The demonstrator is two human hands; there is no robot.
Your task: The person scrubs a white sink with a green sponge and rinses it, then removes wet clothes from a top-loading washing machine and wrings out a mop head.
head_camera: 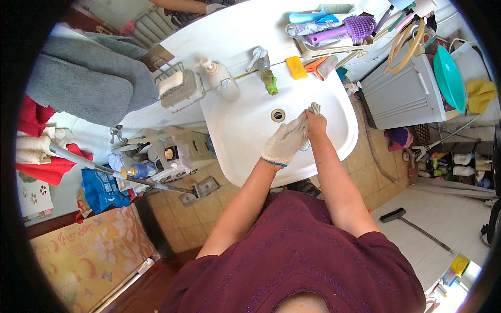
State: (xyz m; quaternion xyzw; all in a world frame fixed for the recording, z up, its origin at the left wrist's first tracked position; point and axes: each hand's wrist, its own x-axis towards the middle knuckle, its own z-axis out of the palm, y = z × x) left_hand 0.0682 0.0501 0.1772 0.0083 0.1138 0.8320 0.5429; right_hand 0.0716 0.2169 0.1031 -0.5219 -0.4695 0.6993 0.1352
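Observation:
My left hand (pixel 282 145) wears a cream knit work glove with a blue-edged cuff, over the front of a white washbasin (pixel 227 156). Bare and curled, my right hand (pixel 316 124) grips a second knit glove (pixel 314 107), whose bunched end sticks up past my fingers. The hands touch, and the second glove lies partly hidden between them. Just left of them is the metal drain (pixel 278 115). Above it stands the faucet (pixel 268 76), with green material around its spout.
On the basin's back edge are a pump bottle (pixel 223 82), a yellow soap bar (pixel 296 67) and an orange-and-grey cloth (pixel 323 67). A purple hairbrush (pixel 344 31) lies in a tray behind. A mop handle (pixel 94 166) slants at left; a grey hose (pixel 373 144) runs along the floor at right.

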